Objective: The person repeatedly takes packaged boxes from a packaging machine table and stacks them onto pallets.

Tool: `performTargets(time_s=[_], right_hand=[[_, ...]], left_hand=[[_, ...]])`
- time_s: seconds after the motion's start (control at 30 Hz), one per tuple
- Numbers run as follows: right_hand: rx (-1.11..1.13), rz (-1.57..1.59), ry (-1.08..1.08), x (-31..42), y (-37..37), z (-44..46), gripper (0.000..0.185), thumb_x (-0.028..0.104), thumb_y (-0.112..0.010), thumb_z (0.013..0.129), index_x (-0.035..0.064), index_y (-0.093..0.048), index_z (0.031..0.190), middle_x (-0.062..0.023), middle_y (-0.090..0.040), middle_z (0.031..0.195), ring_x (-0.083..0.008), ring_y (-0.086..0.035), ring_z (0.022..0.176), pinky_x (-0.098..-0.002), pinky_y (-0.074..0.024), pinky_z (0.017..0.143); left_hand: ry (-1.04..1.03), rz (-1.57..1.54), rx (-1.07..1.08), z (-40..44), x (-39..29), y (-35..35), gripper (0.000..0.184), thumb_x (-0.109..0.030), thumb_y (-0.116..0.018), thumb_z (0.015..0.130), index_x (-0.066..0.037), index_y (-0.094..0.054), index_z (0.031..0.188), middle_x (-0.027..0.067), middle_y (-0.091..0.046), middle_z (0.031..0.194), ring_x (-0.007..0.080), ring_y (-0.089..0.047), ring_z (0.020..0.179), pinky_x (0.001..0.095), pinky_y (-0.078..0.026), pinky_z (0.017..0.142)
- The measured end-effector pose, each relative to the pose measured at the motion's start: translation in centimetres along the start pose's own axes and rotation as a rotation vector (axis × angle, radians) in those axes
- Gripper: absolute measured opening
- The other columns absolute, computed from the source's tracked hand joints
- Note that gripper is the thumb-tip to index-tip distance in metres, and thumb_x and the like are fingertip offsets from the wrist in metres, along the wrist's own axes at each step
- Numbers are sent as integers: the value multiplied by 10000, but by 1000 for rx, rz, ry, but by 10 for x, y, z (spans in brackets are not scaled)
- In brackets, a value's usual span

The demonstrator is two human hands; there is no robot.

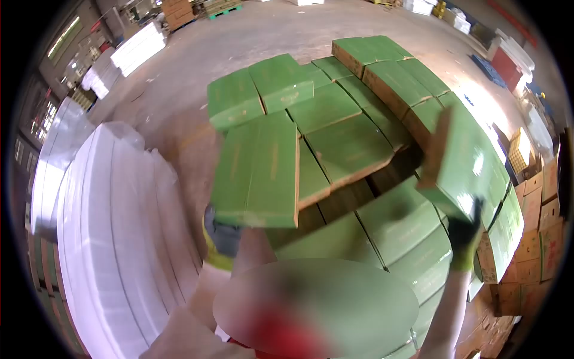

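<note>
My left hand (222, 235), in a grey glove with a yellow-green cuff, holds the near left corner of a green cardboard box (257, 170). Its fingers are partly hidden beneath that box, whose lower edge is blurred. On the right, my right hand (464, 232), in a dark glove with a yellow-green cuff, grips the near end of another green cardboard box (463, 164). This one is tilted, its brown side facing left. Between my hands lie stacked green boxes (350, 146), with a lower layer (400, 224) nearer me and a dark gap between the levels.
White wrapped slabs (119, 239) stand close on my left. Brown cartons (529, 239) are stacked at the far right. Concrete floor (257, 36) stretches beyond the boxes, with a white stack (139, 48) at the back left and a blue pallet (487, 70) at the back right.
</note>
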State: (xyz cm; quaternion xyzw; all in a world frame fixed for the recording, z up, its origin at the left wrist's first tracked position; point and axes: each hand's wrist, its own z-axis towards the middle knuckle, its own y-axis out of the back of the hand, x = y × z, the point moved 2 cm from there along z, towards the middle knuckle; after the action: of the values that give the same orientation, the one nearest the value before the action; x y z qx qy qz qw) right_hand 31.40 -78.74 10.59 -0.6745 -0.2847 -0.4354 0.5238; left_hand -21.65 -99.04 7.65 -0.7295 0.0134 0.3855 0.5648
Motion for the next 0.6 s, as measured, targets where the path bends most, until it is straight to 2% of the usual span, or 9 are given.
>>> performTargets(time_s=[0.17,0.2,0.23,0.27,0.3,0.33,0.4,0.47,0.6], right_hand=[[238,36,-99,-101,-220,116,463,297,-513,917,78,-449,1319,-33,-490,1305,-167,-522,1094,-281,-456,875],[350,-117,-10,-118,-254,140,478,201,-512,858,56,-455,1310,-64,-488,1312,-186,-498,1138,-284,-428,916],[482,-407,231,-133,-276,163,509,105,-512,799,33,-461,1300,-95,-486,1320,-205,-474,1183,-287,-400,957],[527,-884,696,-143,-291,177,552,9,-511,740,11,-466,1290,-125,-484,1327,-223,-450,1227,-290,-372,997],[506,-1064,898,-154,-310,196,606,-88,-510,681,-12,-472,1280,-156,-481,1334,-242,-426,1271,-293,-344,1038],[550,-871,670,-169,-326,228,563,-60,-539,712,-4,-489,1270,-146,-502,1312,-236,-466,1224,-289,-372,1006],[563,-533,206,-188,-363,251,473,65,-589,777,46,-522,1245,-84,-552,1161,-180,-504,981,-257,-404,809],[495,-245,-271,-180,-414,220,400,260,-630,845,130,-553,1215,21,-609,905,-82,-502,587,-202,-409,479],[443,-146,-286,-240,-403,291,291,225,-671,823,153,-611,1098,39,-615,849,-92,-511,620,-219,-424,526]], left_hand=[[86,21,-51,42,-24,20,460,-362,-504,880,-71,-504,1236,68,-571,1190,240,-566,1045,377,-478,869],[98,40,-69,48,-27,29,481,-368,-512,872,-70,-497,1249,68,-568,1202,245,-562,1061,378,-470,886],[109,61,-87,55,-30,36,501,-374,-520,865,-68,-490,1261,67,-564,1214,249,-557,1076,379,-462,903],[129,11,-62,63,-30,39,523,-352,-524,867,-70,-459,1302,78,-524,1277,270,-502,1162,412,-402,980],[144,-18,-59,71,-29,46,532,-352,-526,868,-70,-450,1312,83,-509,1296,272,-482,1184,416,-384,995],[159,-47,-57,74,-27,52,542,-352,-527,868,-69,-441,1322,87,-493,1314,275,-462,1206,420,-366,1011],[182,-96,-117,79,-26,67,574,-345,-536,867,-53,-411,1346,98,-455,1355,283,-412,1253,431,-322,1046],[169,-54,-111,79,-27,83,575,-325,-537,868,-38,-401,1348,105,-446,1363,286,-403,1261,434,-307,1056],[183,-67,-100,78,-21,98,586,-284,-546,855,-13,-384,1349,117,-431,1371,299,-398,1261,448,-291,1065]])
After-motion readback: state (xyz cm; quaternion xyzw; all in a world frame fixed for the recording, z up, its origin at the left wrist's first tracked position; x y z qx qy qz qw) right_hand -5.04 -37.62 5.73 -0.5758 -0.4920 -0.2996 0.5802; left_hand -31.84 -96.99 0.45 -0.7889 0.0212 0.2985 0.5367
